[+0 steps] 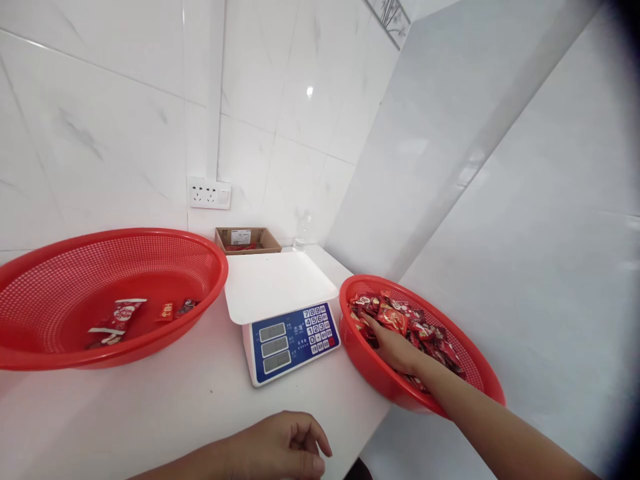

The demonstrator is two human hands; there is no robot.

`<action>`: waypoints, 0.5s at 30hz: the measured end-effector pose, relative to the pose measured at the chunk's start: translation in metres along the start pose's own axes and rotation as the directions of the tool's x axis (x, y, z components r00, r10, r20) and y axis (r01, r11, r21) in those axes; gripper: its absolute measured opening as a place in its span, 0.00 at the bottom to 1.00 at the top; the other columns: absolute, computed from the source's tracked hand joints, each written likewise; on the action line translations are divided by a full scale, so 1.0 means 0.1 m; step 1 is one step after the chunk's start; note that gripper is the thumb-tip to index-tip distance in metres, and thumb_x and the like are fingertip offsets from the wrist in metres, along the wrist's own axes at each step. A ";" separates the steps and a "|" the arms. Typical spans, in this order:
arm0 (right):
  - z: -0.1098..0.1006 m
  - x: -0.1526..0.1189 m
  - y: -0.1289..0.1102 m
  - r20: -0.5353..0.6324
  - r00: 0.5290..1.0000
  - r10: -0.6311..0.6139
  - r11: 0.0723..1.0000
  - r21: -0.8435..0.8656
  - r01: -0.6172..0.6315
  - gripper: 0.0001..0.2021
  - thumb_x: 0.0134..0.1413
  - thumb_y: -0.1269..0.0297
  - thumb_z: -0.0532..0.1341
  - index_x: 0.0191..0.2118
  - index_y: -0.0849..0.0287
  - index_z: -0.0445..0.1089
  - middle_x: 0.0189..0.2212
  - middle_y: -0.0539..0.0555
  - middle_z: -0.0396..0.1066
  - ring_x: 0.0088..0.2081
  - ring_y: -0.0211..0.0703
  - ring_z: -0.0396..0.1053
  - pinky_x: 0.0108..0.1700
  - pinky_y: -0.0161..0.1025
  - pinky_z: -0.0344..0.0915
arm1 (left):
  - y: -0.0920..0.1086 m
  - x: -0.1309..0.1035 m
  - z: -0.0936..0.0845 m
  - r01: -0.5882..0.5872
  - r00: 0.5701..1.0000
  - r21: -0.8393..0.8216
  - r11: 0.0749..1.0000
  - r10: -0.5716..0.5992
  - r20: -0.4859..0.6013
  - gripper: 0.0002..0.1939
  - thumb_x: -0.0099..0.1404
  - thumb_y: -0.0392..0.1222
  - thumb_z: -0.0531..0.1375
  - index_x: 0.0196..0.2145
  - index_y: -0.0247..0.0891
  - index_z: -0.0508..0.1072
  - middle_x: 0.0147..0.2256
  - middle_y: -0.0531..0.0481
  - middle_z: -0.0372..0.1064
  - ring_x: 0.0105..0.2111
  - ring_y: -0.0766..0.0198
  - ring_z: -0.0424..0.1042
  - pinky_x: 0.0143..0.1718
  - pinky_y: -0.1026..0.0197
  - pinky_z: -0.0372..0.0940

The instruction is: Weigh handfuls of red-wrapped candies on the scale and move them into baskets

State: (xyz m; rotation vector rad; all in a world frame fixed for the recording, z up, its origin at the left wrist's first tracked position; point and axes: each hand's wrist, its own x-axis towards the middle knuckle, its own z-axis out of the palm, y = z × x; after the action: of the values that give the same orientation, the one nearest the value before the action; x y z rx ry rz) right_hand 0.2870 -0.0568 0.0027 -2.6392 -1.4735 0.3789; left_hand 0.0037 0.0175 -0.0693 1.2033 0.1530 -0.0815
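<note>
My right hand (pixel 397 350) reaches into the red basket (pixel 480 380) on the right, among many wrapped candies (pixel 393 319) in red and dark wrappers. Its fingertips are sunk between the candies, so whether they grip any is hidden. Low in the view, my left hand (pixel 287 443) hovers over the white table in front of the scale, its fingers loosely bent and nothing in them. Between the baskets stands a digital scale (pixel 295 340) with a blue keypad panel. Its white weighing pan (pixel 280 283) bears nothing.
A larger red basket (pixel 115 250) at left holds a few wrapped packets (pixel 123 317). Behind the scale sit an open cardboard box (pixel 249 239) and a clear plastic bottle (pixel 302 233). A tiled wall with a socket (pixel 210 193) closes the back; a pale panel (pixel 530 220) borders the right.
</note>
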 end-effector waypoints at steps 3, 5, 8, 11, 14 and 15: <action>-0.08 0.02 0.01 -0.025 1.000 0.019 0.999 -0.044 -0.020 0.30 0.46 0.63 0.57 0.58 0.54 0.54 0.46 0.57 0.70 0.44 0.50 0.68 0.41 0.40 0.61 | -0.01 0.00 -0.01 -0.001 1.000 0.021 1.000 0.001 -0.010 0.20 0.49 0.48 0.65 0.37 0.33 0.70 0.26 0.54 0.64 0.26 0.72 0.63 0.28 0.68 0.54; -0.16 0.02 0.02 -0.091 0.995 0.034 0.998 -0.056 -0.039 0.27 0.46 0.61 0.56 0.55 0.55 0.57 0.44 0.56 0.71 0.43 0.50 0.68 0.40 0.40 0.61 | -0.01 0.00 -0.02 -0.001 1.000 0.033 0.999 0.002 -0.010 0.20 0.49 0.48 0.65 0.37 0.33 0.70 0.26 0.53 0.64 0.27 0.72 0.63 0.28 0.68 0.54; -0.30 -0.02 0.06 -0.198 0.978 0.068 0.995 -0.053 -0.080 0.23 0.47 0.62 0.55 0.52 0.55 0.60 0.42 0.54 0.71 0.41 0.48 0.69 0.40 0.40 0.61 | 0.01 0.00 -0.02 -0.003 1.000 0.021 1.000 0.003 -0.006 0.21 0.48 0.49 0.65 0.37 0.33 0.70 0.26 0.53 0.64 0.27 0.71 0.63 0.29 0.67 0.55; -0.41 -0.12 0.13 -0.245 0.963 0.114 0.991 -0.042 -0.128 0.21 0.50 0.59 0.53 0.52 0.53 0.60 0.41 0.54 0.71 0.41 0.49 0.69 0.40 0.41 0.61 | 0.02 0.00 0.00 0.001 1.000 0.003 1.000 -0.001 -0.001 0.22 0.48 0.50 0.65 0.37 0.33 0.68 0.26 0.53 0.65 0.27 0.70 0.65 0.29 0.66 0.57; -0.49 -0.25 0.26 -0.251 0.958 0.138 0.987 -0.045 -0.154 0.26 0.49 0.52 0.54 0.55 0.52 0.57 0.49 0.57 0.66 0.46 0.52 0.66 0.42 0.43 0.62 | 0.03 -0.01 0.01 0.016 1.000 -0.004 1.000 -0.016 0.011 0.22 0.47 0.50 0.65 0.36 0.33 0.67 0.26 0.53 0.65 0.26 0.70 0.65 0.31 0.64 0.59; -0.50 -0.30 0.31 -0.237 0.960 0.148 0.985 -0.054 -0.165 0.28 0.48 0.50 0.54 0.56 0.53 0.56 0.51 0.58 0.63 0.48 0.53 0.65 0.43 0.44 0.61 | 0.03 -0.01 0.02 0.023 1.000 -0.009 1.000 -0.023 0.014 0.23 0.47 0.50 0.65 0.36 0.33 0.67 0.26 0.53 0.65 0.26 0.69 0.65 0.31 0.63 0.60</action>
State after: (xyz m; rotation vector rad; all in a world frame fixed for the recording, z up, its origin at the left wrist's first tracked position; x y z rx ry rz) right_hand 0.3106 -0.0963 0.0500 -2.7531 -1.2356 0.0238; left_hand 0.0035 0.0167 -0.0656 1.1921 0.1551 -0.1087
